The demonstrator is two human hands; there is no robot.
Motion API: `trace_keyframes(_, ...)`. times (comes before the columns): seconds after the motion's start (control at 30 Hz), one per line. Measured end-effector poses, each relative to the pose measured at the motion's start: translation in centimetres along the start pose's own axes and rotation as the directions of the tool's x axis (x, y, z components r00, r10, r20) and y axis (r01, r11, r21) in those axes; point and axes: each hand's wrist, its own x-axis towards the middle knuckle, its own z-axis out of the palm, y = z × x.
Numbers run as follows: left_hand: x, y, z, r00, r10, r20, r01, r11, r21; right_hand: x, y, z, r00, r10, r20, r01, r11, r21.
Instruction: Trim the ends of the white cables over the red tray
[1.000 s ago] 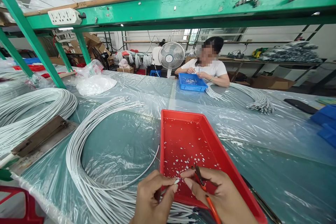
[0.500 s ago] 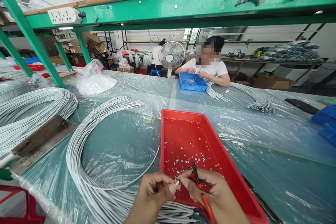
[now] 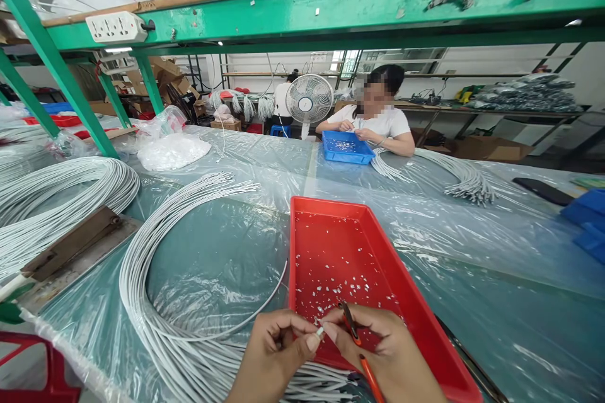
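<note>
My left hand point(image 3: 283, 345) pinches the end of a white cable point(image 3: 321, 331) between thumb and forefinger, above the near part of a red tray point(image 3: 326, 227). Close against that end, the thumb and forefinger of my right hand point(image 3: 373, 343) meet at the cable tip; my fingers partly hide it. Orange-handled pliers point(image 3: 371, 378) are tucked in the right hand, their dark jaws pointing up and away from me. Small white scraps point(image 3: 347, 282) lie scattered in the tray. A curved bundle of white cables point(image 3: 142, 264) sweeps round on the left and passes below my hands.
A green shelf beam point(image 3: 293, 9) crosses overhead. On the left are another cable coil point(image 3: 108, 176) and a rusty metal bar point(image 3: 70, 242). Dark metal tweezers point(image 3: 467, 359) lie right of the tray. Across the table a person point(image 3: 378, 119) works over a blue tray point(image 3: 347, 156).
The pliers have turned in my right hand, and their jaws sit slightly lower and more to the left. Both hands stay at the cable end, with the fingertips slightly shifted.
</note>
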Motion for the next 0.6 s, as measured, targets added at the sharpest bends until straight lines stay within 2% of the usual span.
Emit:
trace_keyframes(0.07,-0.3,0.2,0.2,0.988,0.138,-0.072,-0.129,0.984,0.124,-0.1,-0.1,0.0,1.0,0.0,0.01,0.0,1.0,-0.018)
trace_keyframes(0.13,-0.9,0.3,0.4,0.95,0.287,-0.122,-0.255,0.94,0.228,-0.3,-0.1,0.1,0.999,-0.025,-0.034,0.023,0.998,-0.065)
trace_keyframes(0.2,-1.5,0.3,0.4,0.913,0.368,-0.176,-0.305,0.902,0.307,-0.5,0.1,0.2,0.992,-0.083,-0.1,0.071,0.991,-0.116)
trace_keyframes(0.23,-1.8,0.1,0.3,0.917,0.349,-0.196,-0.275,0.905,0.324,-0.6,0.2,0.2,0.983,-0.129,-0.134,0.11,0.984,-0.141)
trace_keyframes(0.27,-1.9,0.0,0.3,0.944,0.268,-0.191,-0.201,0.93,0.309,-0.7,0.3,0.3,0.97,-0.185,-0.159,0.157,0.972,-0.172)
trace_keyframes(0.3,-2.0,-0.2,0.3,0.98,0.133,-0.15,-0.091,0.962,0.258,-0.8,0.3,0.3,0.951,-0.254,-0.177,0.214,0.953,-0.214)
trace_keyframes(0.33,-2.0,-0.4,0.2,0.997,-0.021,-0.074,0.034,0.983,0.178,-0.9,0.4,0.3,0.924,-0.334,-0.186,0.281,0.923,-0.261)
trace_keyframes(0.37,-1.8,-0.5,0.3,0.988,-0.153,0.018,0.151,0.985,0.084,-0.9,0.3,0.3,0.885,-0.426,-0.187,0.356,0.879,-0.316)
trace_keyframes(0.4,-1.5,-0.5,0.3,0.966,-0.236,0.102,0.238,0.971,-0.009,-0.9,0.2,0.3,0.839,-0.516,-0.174,0.43,0.824,-0.37)
trace_keyframes(0.47,-0.9,-0.2,0.3,0.946,-0.275,0.169,0.302,0.94,-0.159,-1.0,-0.2,0.3,0.738,-0.667,-0.098,0.558,0.686,-0.468)
trace_keyframes(0.53,-0.5,0.4,0.3,0.96,-0.25,0.128,0.276,0.923,-0.266,-1.0,-0.8,0.5,0.646,-0.763,-0.006,0.634,0.54,-0.553)
trace_keyframes(0.6,-0.4,1.1,0.1,0.97,-0.227,0.086,0.243,0.913,-0.327,-1.0,-1.3,0.6,0.583,-0.81,0.061,0.66,0.428,-0.617)
